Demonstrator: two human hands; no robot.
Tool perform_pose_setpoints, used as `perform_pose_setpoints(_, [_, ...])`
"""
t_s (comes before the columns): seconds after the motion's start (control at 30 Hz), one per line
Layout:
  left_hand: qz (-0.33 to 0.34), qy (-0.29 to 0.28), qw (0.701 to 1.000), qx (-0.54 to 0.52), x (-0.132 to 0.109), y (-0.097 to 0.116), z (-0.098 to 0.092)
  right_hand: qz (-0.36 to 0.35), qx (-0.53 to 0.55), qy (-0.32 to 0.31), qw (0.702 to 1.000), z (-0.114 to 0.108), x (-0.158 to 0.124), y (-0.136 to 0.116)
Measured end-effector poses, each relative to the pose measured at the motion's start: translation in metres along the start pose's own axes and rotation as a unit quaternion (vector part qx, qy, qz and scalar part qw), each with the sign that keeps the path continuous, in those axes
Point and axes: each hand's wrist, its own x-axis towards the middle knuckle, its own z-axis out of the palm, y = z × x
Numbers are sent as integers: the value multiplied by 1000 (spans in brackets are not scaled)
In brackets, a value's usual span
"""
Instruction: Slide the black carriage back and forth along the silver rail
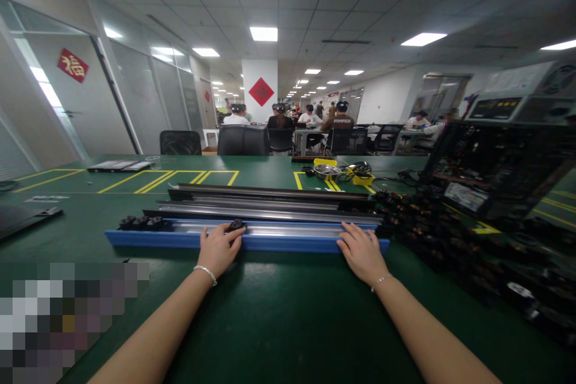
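Observation:
A long blue rail [288, 243] with a silvery channel lies across the green table in front of me. Over its left-middle part, my left hand [219, 247] has its fingers closed about a small black part [236, 225] sitting in the channel. Several similar black parts [141, 223] stand in a row at the rail's left end. Near the right end, my right hand [363, 252] grips the blue rail, fingers over the top and thumb along the near side. The undersides of both hands are hidden.
Behind the blue rail lie more dark rails [270, 194]. A heap of black parts [432, 240] spreads at right, beside an open computer case [499, 156]. Yellow-handled tools and cables [360, 175] rest farther back. A dark flat panel [27, 222] lies at left. People sit at tables beyond.

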Motion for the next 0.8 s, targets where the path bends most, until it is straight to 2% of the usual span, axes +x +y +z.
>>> perform_pose_setpoints(0.8, [17, -8, 1000, -23, 0, 4, -2, -1, 5, 11, 1000, 0, -1, -1])
